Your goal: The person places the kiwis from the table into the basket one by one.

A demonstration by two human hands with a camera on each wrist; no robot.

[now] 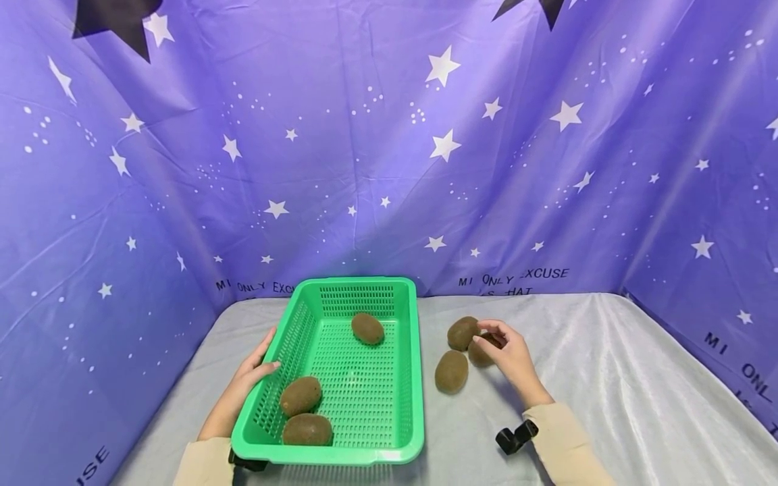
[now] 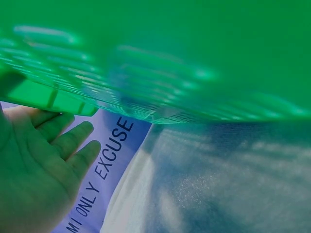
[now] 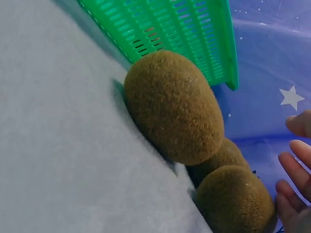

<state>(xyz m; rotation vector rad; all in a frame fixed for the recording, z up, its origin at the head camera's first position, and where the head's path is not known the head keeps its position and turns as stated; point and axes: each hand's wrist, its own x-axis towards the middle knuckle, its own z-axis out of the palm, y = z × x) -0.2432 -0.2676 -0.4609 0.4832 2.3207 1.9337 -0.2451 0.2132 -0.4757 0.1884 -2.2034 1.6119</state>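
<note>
My left hand (image 1: 246, 374) holds the left rim of a green plastic basket (image 1: 419, 378), its thumb over the rim and its fingers along the outside. In the left wrist view the fingers (image 2: 73, 141) look fairly straight beside the wall. Three brown kiwis lie in the basket: one kiwi (image 1: 367, 328) at the back, a second kiwi (image 1: 300, 396) and a third kiwi (image 1: 307, 430) at the front left. My right hand (image 1: 507, 351), fingers parted, reaches over a kiwi (image 1: 480, 352) on the table. Beside it lie another kiwi (image 1: 463, 333) and a nearer kiwi (image 1: 452, 372).
A pale grey cloth (image 1: 608, 378) covers the table. Purple star-printed curtains (image 1: 389, 169) stand close behind and on both sides. A black wrist camera (image 1: 516, 437) sits at the right sleeve. The basket's right wall stands just left of the loose kiwis.
</note>
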